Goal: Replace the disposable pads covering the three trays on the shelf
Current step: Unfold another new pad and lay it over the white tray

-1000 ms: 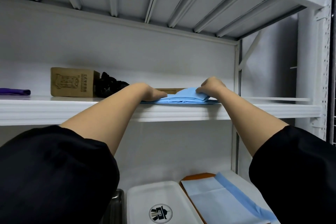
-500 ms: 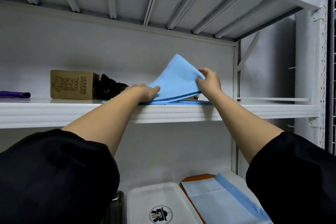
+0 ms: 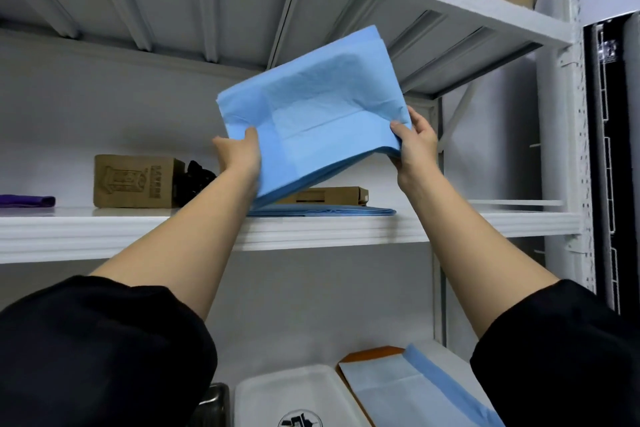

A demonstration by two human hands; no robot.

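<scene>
the pad [image 3: 311, 121] is a folded blue sheet, several layers thick at its lower edge, and it looks light, soft and limp; it creases near the right corner and would likely sag or fan open if held by one point, so two grips at opposite edges seem the sound way to carry it; the surface looks smooth, so a firm pinch through all layers should keep the inner folds from sliding out; the left hand [image 3: 239, 152] pinches the pad's lower left edge, thumb on the near face, fingers hidden behind; the right hand [image 3: 414, 144] grips the lower right corner, thumb in front and fingers curled round the back; the pad is held tilted, raised above the shelf [image 3: 346, 229], its upper part leaning away towards the shelf above; just under the pad, more blue sheets [image 3: 322, 211] lie flat on the shelf, with a flat carton [image 3: 329, 194] behind them; left of the pad stand a brown box [image 3: 135, 180] and something dark i cannot identify; far below the pad a white tray [image 3: 287, 392] is bare, and the tray [image 3: 360, 360] beside it carries a blue cover [image 3: 408, 392].
</scene>
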